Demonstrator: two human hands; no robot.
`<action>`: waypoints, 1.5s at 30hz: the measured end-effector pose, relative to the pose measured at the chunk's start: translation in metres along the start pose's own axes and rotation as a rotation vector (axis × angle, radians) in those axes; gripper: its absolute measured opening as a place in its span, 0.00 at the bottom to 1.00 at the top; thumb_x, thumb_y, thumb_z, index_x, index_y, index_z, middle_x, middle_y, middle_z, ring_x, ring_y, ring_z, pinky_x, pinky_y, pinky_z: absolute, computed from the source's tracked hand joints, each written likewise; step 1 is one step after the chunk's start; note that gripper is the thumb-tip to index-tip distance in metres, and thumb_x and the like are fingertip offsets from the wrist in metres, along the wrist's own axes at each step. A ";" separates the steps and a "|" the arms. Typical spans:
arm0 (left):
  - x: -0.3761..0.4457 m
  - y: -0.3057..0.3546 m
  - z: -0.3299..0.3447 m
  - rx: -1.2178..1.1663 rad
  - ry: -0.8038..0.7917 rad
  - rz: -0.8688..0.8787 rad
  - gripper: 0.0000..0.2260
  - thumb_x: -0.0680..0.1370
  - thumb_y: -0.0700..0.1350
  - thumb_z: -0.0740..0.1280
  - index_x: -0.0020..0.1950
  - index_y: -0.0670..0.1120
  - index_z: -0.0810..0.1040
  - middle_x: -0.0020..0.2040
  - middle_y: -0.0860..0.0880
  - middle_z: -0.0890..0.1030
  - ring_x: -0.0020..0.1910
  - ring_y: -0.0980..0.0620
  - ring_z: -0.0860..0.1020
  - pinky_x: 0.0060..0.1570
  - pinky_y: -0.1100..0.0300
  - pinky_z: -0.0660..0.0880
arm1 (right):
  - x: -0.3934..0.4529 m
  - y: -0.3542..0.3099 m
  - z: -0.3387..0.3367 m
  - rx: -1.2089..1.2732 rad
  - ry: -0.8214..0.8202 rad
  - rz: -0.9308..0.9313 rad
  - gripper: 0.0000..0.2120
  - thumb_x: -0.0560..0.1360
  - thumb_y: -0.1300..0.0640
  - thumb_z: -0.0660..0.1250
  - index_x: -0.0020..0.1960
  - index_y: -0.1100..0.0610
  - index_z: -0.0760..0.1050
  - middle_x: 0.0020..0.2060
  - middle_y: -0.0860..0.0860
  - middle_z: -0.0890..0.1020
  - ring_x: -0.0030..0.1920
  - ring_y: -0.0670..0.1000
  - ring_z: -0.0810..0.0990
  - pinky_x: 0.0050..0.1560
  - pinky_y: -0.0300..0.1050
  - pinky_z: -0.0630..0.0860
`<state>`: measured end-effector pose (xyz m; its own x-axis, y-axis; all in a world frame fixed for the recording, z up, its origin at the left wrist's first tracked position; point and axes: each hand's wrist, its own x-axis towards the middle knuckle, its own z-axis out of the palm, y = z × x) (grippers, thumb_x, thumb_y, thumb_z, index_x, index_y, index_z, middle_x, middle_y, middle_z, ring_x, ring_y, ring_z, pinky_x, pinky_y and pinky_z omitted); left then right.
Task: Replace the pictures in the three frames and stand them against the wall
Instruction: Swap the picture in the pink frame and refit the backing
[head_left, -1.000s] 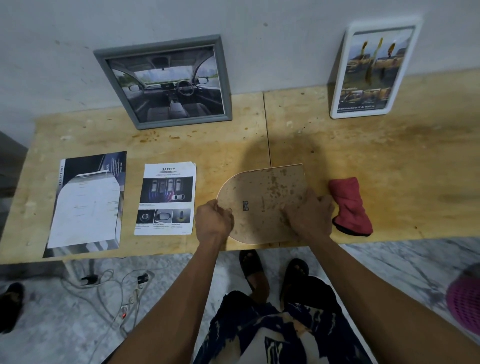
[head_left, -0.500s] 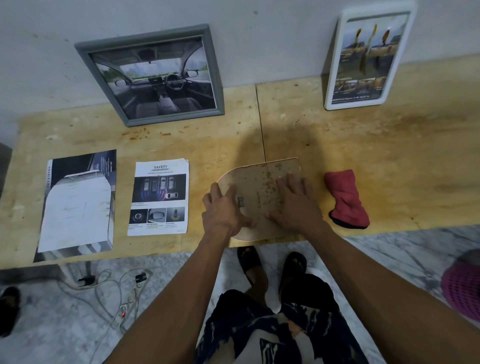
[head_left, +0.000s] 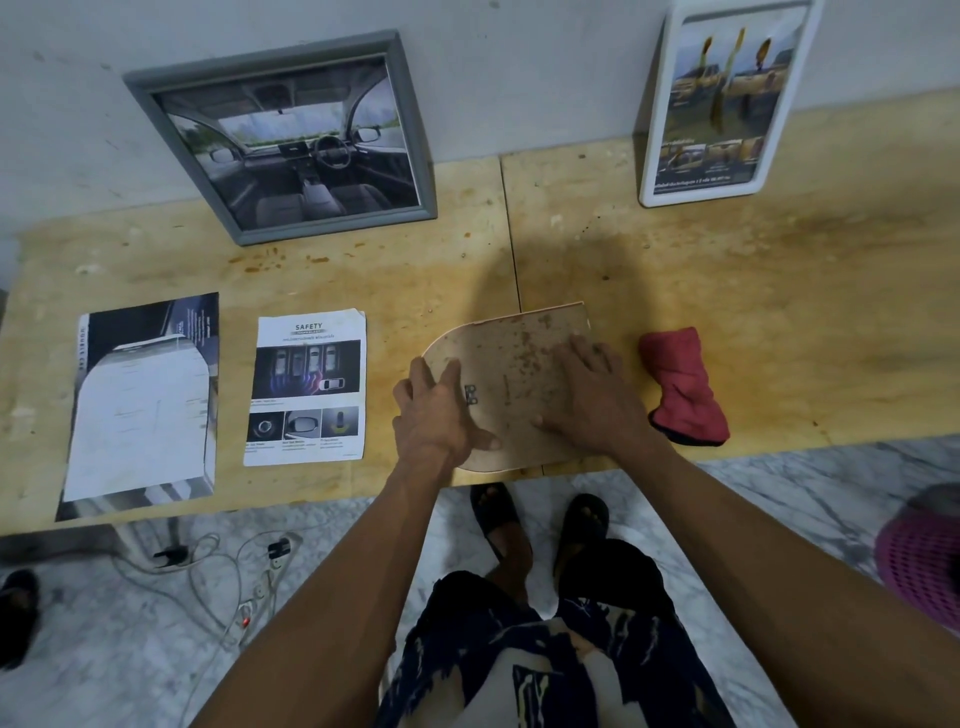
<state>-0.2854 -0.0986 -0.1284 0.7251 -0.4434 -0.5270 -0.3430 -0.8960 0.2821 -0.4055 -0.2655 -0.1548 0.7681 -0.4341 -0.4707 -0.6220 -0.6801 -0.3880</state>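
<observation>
Face-down near the front edge of the wooden counter (head_left: 779, 322): an arch-topped frame (head_left: 514, 364), brown speckled backing board up, rounded end pointing left, straight end right, a small metal hanger at mid-board. Pressed flat on its left part, the left hand (head_left: 436, 410), fingers straight and spread over the curved edge, thumb stretched along the board toward the near side. Laid on its right part, the right hand (head_left: 592, 389), fingers extended and resting on the backing, thumb reaching left across the board. Nothing gripped by either, both palms down.

Just to the right of the frame, apart from it, a rolled red cloth (head_left: 680, 387) with a dark rim at its near end. To the left, flat on the counter, a printed sheet headed SAFETY (head_left: 306, 387), and farther left a larger car brochure page (head_left: 143, 400) with a pale arch-shaped patch across it.

Leaning against the wall (head_left: 519, 67) at the back: a grey square frame (head_left: 291, 135) holding a car-interior picture, tilted somewhat, and on the right a white rounded frame (head_left: 727, 98) holding a yellow-toned picture.

Below the counter, marble floor (head_left: 104, 639) with white cables and a plug strip, sandalled feet, and a pink mesh object at the right edge.
</observation>
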 end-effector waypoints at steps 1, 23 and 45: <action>0.000 0.000 0.000 -0.004 0.004 0.001 0.51 0.61 0.57 0.82 0.77 0.55 0.59 0.76 0.46 0.54 0.73 0.39 0.56 0.62 0.40 0.71 | -0.002 0.002 0.000 0.023 0.028 0.013 0.47 0.70 0.41 0.73 0.78 0.52 0.50 0.79 0.50 0.48 0.77 0.59 0.48 0.73 0.56 0.59; 0.005 0.003 0.003 -0.136 0.072 -0.080 0.55 0.53 0.61 0.83 0.75 0.53 0.64 0.73 0.49 0.61 0.70 0.40 0.60 0.61 0.39 0.71 | -0.008 0.010 0.018 -0.012 0.170 0.028 0.53 0.69 0.30 0.65 0.79 0.58 0.46 0.79 0.54 0.47 0.77 0.58 0.53 0.71 0.52 0.63; 0.008 0.010 0.004 -0.116 0.049 -0.114 0.51 0.56 0.59 0.83 0.73 0.55 0.62 0.71 0.48 0.59 0.70 0.39 0.59 0.60 0.34 0.69 | 0.000 0.019 -0.012 0.085 -0.045 -0.059 0.58 0.65 0.34 0.73 0.79 0.52 0.41 0.78 0.45 0.40 0.77 0.58 0.48 0.73 0.58 0.58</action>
<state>-0.2849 -0.1116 -0.1328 0.7846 -0.3351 -0.5216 -0.1881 -0.9303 0.3148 -0.4156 -0.2856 -0.1530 0.7975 -0.3662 -0.4794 -0.5879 -0.6502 -0.4813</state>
